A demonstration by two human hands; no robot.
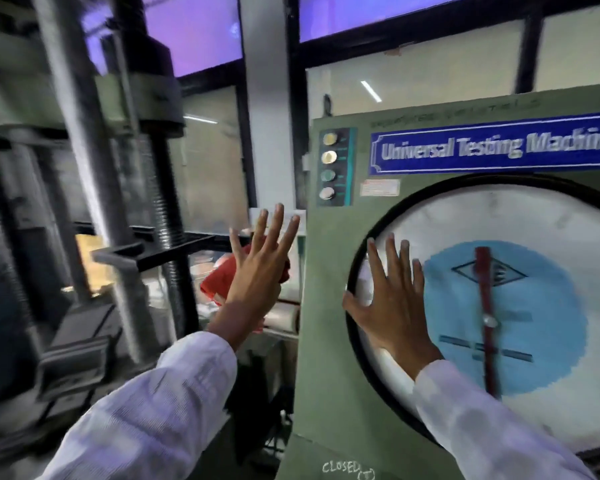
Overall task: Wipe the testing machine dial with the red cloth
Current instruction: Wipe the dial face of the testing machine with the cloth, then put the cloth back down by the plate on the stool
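Left hand [262, 271]: fingers spread, empty, raised before the red cloth [219, 278].
Red cloth: partly hidden, left of the cabinet.
Right hand [392, 306]: splayed flat on the dial [541, 216].
Dial: right edge cut off, markings blurred.

From my remote seat I see a blue nameplate [496, 147] reading "Universal Testing Machine" along the top of the green cabinet [329, 341]. At the cabinet's upper left corner a teal strip [335, 167] carries four round indicator lamps in a column. A small red-and-white label [380, 187] sits just right of the strip's foot. Chalked "CLOSED" [340, 467] marks the cabinet's lower edge. Left of the cabinet stands a loading frame with a threaded column [167, 216] and a smooth steel column [84, 133]. Windows [194, 32] behind glow purple.
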